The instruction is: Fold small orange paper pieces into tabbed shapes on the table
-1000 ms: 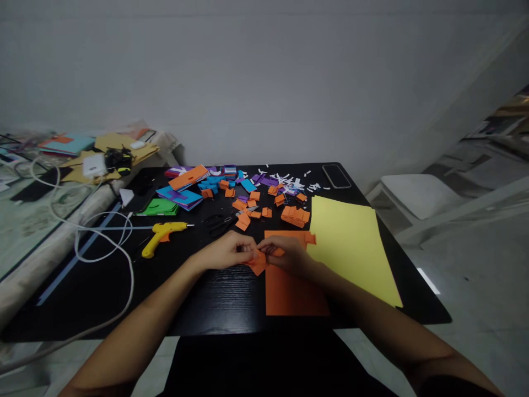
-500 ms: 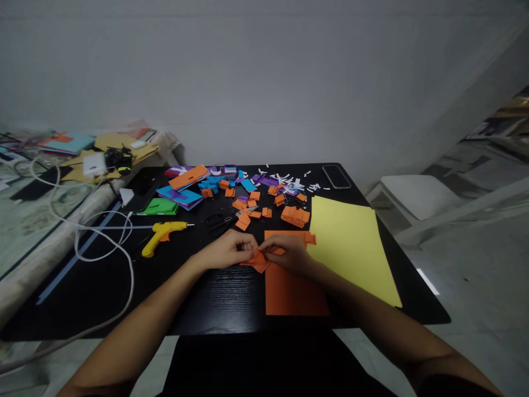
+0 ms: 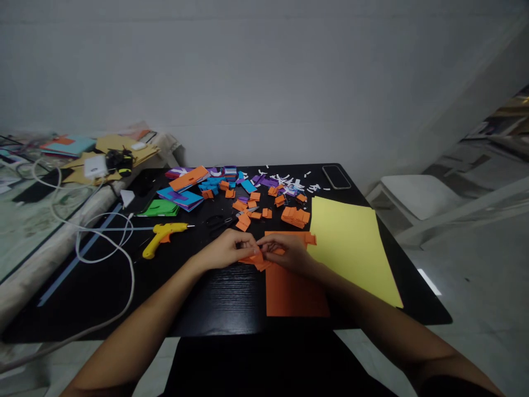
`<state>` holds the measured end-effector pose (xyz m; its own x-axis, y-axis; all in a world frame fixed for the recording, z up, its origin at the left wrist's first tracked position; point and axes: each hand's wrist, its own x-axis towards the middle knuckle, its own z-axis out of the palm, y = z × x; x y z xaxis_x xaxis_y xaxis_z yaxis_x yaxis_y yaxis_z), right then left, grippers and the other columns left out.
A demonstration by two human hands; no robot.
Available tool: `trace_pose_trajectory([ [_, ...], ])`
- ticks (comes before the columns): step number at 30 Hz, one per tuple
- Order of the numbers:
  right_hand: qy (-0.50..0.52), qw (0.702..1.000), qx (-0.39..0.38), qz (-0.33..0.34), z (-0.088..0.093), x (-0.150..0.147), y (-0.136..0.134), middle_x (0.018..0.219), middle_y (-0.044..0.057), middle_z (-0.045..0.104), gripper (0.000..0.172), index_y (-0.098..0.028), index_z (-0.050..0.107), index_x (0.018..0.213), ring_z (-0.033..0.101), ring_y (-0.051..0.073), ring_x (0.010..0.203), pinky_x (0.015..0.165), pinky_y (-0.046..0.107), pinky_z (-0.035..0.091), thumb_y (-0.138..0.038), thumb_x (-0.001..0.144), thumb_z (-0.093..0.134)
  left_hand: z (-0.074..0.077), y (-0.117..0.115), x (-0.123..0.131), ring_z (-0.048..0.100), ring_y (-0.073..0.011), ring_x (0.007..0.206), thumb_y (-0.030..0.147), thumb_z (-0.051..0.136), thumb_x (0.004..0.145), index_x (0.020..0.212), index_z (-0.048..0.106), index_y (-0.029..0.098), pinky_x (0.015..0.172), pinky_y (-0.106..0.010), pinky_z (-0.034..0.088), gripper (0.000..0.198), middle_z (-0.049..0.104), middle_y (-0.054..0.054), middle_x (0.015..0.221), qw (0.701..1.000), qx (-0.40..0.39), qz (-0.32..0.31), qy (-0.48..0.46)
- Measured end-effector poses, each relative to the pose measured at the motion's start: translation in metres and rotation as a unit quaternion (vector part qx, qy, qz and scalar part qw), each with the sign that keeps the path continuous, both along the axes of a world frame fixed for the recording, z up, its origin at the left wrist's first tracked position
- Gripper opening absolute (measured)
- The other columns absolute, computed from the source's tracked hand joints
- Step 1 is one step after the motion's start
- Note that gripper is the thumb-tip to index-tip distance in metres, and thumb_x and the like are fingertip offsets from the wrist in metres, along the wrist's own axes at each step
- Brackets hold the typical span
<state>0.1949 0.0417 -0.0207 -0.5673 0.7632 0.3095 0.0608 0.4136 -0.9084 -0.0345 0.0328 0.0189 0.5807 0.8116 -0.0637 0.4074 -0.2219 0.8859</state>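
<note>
Both hands meet over the far left corner of the orange sheet [image 3: 295,295], which lies flat on the black worktop [image 3: 223,300] directly in front of the person. The left hand [image 3: 225,251] and the right hand [image 3: 289,255] each close a fingertip grip on 1 small orange paper piece [image 3: 257,260], pinching it from opposite sides. Held low at the sheet's edge like this, it seems steadied for fine finger work. Just beyond the sheet's far edge lies a pile of similar orange pieces [image 3: 295,216], probably kept there for easy reach. A yellow sheet [image 3: 351,248] lies just beside the orange sheet on its right. Black scissors [image 3: 219,221] lie beyond the sheet's far left corner, and a yellow glue gun [image 3: 163,234] lies farther to the sheet's left, both apart from the hands.
</note>
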Motion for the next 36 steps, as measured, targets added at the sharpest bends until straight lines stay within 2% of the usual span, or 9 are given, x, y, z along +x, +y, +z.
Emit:
trace_pose_trajectory([
  [4,-0.018,1.0,0.015,0.02,0.001,0.0,0.0,0.081,0.002,0.073,0.017,-0.019,0.074,0.101,0.069,0.014,0.073,0.068,0.025,0.055,-0.02,0.085,0.072,-0.001,0.001,0.0,0.057,-0.0115,0.067,0.037,0.064,0.093,0.088,0.074,0.012,0.063,-0.02,0.041,0.027,0.068,-0.001,0.074,1.0,0.002,0.0,0.014],
  [11,-0.037,0.999,0.017,0.002,-0.001,0.001,0.001,0.081,0.0,0.07,0.02,-0.02,0.072,0.099,0.067,0.013,0.073,0.07,0.025,0.055,-0.012,0.081,0.068,0.002,0.001,-0.001,0.055,-0.0103,0.063,0.031,0.064,0.091,0.088,0.071,0.013,0.061,-0.02,0.042,0.02,0.065,0.0,0.071,1.0,-0.012,0.011,0.0],
  [16,-0.039,0.999,0.014,-0.001,-0.003,0.001,0.002,0.082,0.001,0.069,0.019,-0.02,0.071,0.099,0.066,0.013,0.073,0.069,0.025,0.054,-0.013,0.081,0.067,0.004,0.003,-0.003,0.057,-0.0105,0.065,0.022,0.06,0.089,0.086,0.07,0.013,0.063,-0.02,0.043,0.014,0.066,-0.001,0.073,1.0,0.008,0.008,0.008],
  [24,-0.031,1.0,0.002,0.001,-0.002,0.001,0.001,0.081,0.001,0.069,0.02,-0.02,0.071,0.099,0.066,0.014,0.073,0.07,0.026,0.056,-0.013,0.08,0.067,0.003,0.002,-0.002,0.053,-0.0098,0.063,0.023,0.062,0.086,0.083,0.068,0.012,0.061,-0.02,0.042,0.013,0.063,0.001,0.07,1.0,-0.008,0.001,-0.007],
  [29,-0.031,1.0,-0.005,-0.002,-0.001,0.0,0.0,0.085,0.002,0.07,0.016,-0.02,0.07,0.1,0.068,0.015,0.077,0.074,0.028,0.057,-0.019,0.084,0.07,0.003,0.003,-0.002,0.054,-0.011,0.064,0.023,0.061,0.087,0.084,0.069,0.012,0.063,-0.021,0.042,0.014,0.062,0.0,0.07,1.0,-0.009,0.008,-0.009],
  [32,-0.022,1.0,-0.017,-0.006,0.0,0.0,0.0,0.084,0.002,0.07,0.015,-0.019,0.069,0.099,0.068,0.015,0.077,0.074,0.029,0.057,-0.026,0.085,0.073,0.005,0.004,-0.003,0.058,-0.0137,0.073,0.02,0.054,0.087,0.09,0.069,0.013,0.069,-0.024,0.044,0.017,0.065,-0.002,0.079,0.999,0.009,0.02,-0.025],
  [36,-0.006,1.0,-0.012,-0.018,0.001,-0.001,-0.002,0.085,0.002,0.07,0.022,-0.02,0.067,0.097,0.067,0.015,0.076,0.073,0.03,0.057,-0.033,0.083,0.078,0.009,0.003,-0.006,0.057,-0.015,0.078,0.01,0.049,0.075,0.098,0.064,0.015,0.071,-0.025,0.045,0.028,0.063,-0.002,0.086,0.998,0.01,0.011,-0.06],
])
